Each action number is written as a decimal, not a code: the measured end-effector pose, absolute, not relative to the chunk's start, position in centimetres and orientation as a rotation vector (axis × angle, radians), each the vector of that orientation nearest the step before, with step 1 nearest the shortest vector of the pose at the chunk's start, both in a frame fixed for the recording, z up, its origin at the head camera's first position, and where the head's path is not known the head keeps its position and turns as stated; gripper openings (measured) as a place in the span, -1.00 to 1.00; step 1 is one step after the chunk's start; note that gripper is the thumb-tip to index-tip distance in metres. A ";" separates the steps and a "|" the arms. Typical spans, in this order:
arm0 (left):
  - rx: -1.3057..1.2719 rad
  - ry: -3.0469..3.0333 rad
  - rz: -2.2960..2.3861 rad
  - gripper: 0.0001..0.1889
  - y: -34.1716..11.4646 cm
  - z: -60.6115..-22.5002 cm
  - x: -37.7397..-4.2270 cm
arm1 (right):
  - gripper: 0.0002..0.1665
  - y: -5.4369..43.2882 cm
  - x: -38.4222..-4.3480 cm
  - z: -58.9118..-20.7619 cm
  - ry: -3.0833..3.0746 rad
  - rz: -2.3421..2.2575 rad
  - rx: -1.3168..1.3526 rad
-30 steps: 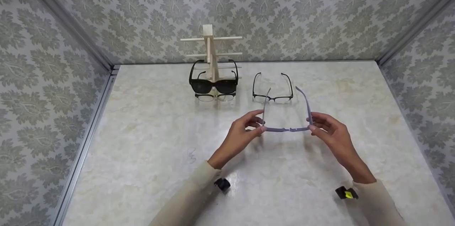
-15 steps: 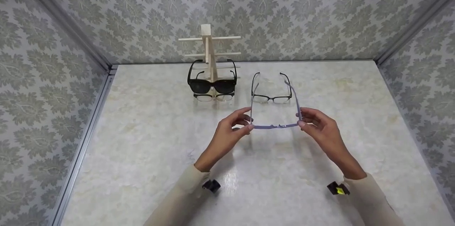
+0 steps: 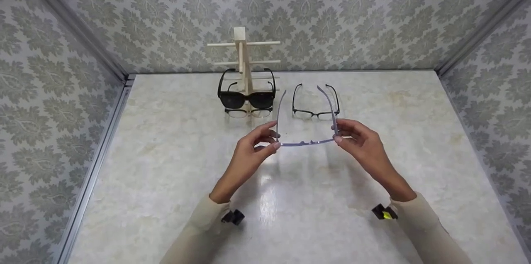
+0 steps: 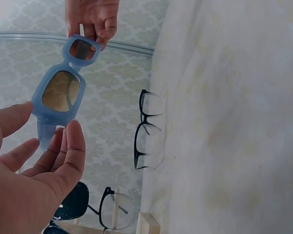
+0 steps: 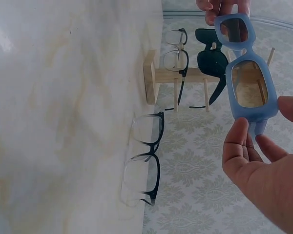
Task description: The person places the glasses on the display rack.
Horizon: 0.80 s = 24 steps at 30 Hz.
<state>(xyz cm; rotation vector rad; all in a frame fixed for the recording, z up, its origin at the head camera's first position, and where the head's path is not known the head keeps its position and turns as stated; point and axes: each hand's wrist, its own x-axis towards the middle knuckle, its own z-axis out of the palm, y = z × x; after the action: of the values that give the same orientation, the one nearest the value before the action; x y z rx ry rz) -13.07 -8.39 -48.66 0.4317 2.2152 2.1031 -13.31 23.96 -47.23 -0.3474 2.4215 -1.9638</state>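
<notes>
Between both hands, above the table, is a pair of blue-framed sunglasses [image 3: 306,143] with brownish lenses, its temples spread and pointing to the back. My left hand [image 3: 250,145] pinches its left hinge corner between thumb and fingers, and my right hand [image 3: 360,141] pinches the right one. In the left wrist view the blue front [image 4: 58,92] stands between the two hands. Just behind, black-rimmed eyeglasses [image 3: 315,113] rest on the table with temples unfolded. To the left, black sunglasses [image 3: 247,100] hang on a wooden display stand [image 3: 242,54], above clear-lensed eyeglasses [image 3: 237,113].
The stand's upper pegs [image 3: 265,43] stick out to both sides and carry nothing. Patterned wall panels [image 3: 307,15] with metal edges enclose the marbled table [image 3: 166,181] at the back and both sides. A small black device [image 3: 233,216] sits at the left wrist.
Both hands have carried the blue sunglasses to the left and slightly toward the back, closer to the stand. The grip stays the same, and the other glasses have stayed in place.
</notes>
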 end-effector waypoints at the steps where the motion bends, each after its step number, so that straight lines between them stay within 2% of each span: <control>1: 0.434 2.219 2.104 -0.43 -8.6 -48.5 -13.0 | -0.47 23.8 -13.4 -47.1 2.419 -1.967 -0.355; 24: 0.392 2.312 2.126 -0.43 -13.2 -45.9 -12.1 | -0.46 19.5 -14.7 -44.8 2.325 -2.010 -0.573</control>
<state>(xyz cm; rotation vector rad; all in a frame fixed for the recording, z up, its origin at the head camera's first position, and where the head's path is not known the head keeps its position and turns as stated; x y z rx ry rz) -12.10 -13.20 -45.87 0.3919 2.3119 2.1261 -14.66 19.49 -44.81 -0.5731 2.3255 -2.0096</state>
